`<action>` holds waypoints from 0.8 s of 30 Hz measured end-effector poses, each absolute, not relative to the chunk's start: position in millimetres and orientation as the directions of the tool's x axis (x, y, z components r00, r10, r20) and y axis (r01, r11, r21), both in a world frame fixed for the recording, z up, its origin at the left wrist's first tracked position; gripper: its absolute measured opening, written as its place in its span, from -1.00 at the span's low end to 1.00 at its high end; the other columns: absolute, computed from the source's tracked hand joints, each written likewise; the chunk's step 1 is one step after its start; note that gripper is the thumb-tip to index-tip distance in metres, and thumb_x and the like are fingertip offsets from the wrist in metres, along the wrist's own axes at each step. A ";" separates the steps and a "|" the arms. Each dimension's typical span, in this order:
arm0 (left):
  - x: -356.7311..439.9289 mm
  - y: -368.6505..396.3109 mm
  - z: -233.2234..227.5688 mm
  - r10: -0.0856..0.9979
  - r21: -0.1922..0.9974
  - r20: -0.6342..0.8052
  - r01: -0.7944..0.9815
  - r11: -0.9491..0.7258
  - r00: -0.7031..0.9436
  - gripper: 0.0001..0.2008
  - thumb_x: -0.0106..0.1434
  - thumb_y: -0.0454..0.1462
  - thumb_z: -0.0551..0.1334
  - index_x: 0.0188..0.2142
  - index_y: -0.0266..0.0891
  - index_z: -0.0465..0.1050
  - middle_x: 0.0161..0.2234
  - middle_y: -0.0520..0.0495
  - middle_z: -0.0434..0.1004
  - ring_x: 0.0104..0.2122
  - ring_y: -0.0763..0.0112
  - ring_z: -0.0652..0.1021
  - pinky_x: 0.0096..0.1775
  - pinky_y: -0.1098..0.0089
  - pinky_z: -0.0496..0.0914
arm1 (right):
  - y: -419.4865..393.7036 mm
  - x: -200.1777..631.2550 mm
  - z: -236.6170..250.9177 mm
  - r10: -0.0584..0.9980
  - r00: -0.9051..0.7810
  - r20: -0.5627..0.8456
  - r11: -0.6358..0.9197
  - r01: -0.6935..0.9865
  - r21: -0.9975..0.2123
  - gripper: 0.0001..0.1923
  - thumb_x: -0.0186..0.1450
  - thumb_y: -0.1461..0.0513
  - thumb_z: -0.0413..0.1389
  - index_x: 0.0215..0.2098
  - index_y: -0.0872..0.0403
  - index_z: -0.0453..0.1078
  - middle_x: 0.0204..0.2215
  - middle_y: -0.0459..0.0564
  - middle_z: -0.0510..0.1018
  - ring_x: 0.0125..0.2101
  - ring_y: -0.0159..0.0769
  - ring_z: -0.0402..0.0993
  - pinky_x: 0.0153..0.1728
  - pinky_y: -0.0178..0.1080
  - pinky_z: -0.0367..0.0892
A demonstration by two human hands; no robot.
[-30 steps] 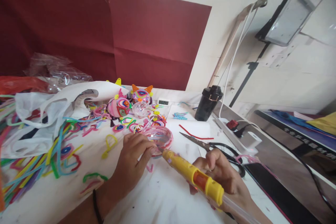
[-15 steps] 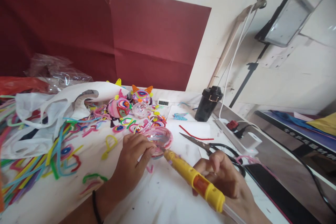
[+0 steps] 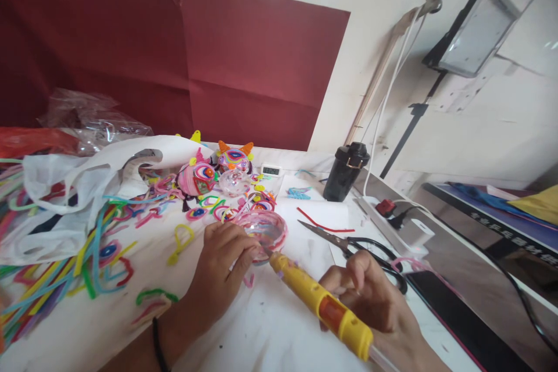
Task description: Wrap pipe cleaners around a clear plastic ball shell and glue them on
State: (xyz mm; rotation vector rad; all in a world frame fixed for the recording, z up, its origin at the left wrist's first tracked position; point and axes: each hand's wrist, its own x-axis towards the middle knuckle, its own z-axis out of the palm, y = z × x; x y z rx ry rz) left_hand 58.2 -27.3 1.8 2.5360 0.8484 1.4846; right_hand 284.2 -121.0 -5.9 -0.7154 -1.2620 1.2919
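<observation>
Landmark for this report: the clear half-shell (image 3: 263,229), striped pink inside, resting on the desk (image 3: 270,325).

My left hand (image 3: 222,267) sits against the near-left rim of the shell, fingers (image 3: 244,250) closed on its edge and pinning it down. My right hand (image 3: 375,302) lies to the near right of the shell, fingers wrapped tight round the body of the yellow glue pen (image 3: 320,306). Its nozzle meets the shell's near rim.

Change noted: over the last second the pen has dipped a little lower and its tip has crept slightly leftward along the rim; my right hand has shifted with it. The shell has not moved, and my left hand keeps the same hold. My judgement: glue is being laid in a short run along the rim, and the work is in mid-bead, not finished.

Surroundings: scissors (image 3: 349,241) lie to the right of the shell, blades pointing towards it. A black bottle (image 3: 346,171) stands further right and behind. Finished decorated balls (image 3: 198,177) sit behind the shell to the left. Loose coloured pipe cleaners (image 3: 87,256) are scattered well to the left, beside a white plastic bag (image 3: 74,186). A small digital timer (image 3: 271,170) stands directly behind.
</observation>
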 end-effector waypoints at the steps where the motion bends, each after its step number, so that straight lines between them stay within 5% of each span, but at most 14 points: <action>1: 58.2 -27.1 1.7 0.494 0.333 0.783 0.417 -0.846 0.378 -0.83 0.32 -0.40 0.11 -0.36 -0.24 0.43 -0.41 0.03 0.47 -0.34 0.40 0.44 -0.18 0.29 0.20 | -121.4 283.8 -5.6 0.947 -0.171 0.273 0.216 -0.290 -0.932 -0.55 0.17 0.18 0.32 -0.32 -0.05 0.05 -0.37 -0.09 0.54 -0.44 -0.35 0.42 -0.48 -0.35 0.23; 24: 56.8 -24.7 3.1 0.454 0.280 0.811 0.437 -0.855 0.368 -0.86 0.29 -0.42 0.13 -0.35 -0.22 0.40 -0.42 0.07 0.47 -0.36 0.40 0.45 -0.17 0.29 0.20 | -122.2 282.4 0.0 0.946 -0.138 0.293 0.234 -0.337 -0.912 -0.58 0.16 0.26 0.31 -0.32 -0.05 0.08 -0.34 -0.10 0.54 -0.46 -0.38 0.39 -0.50 -0.35 0.28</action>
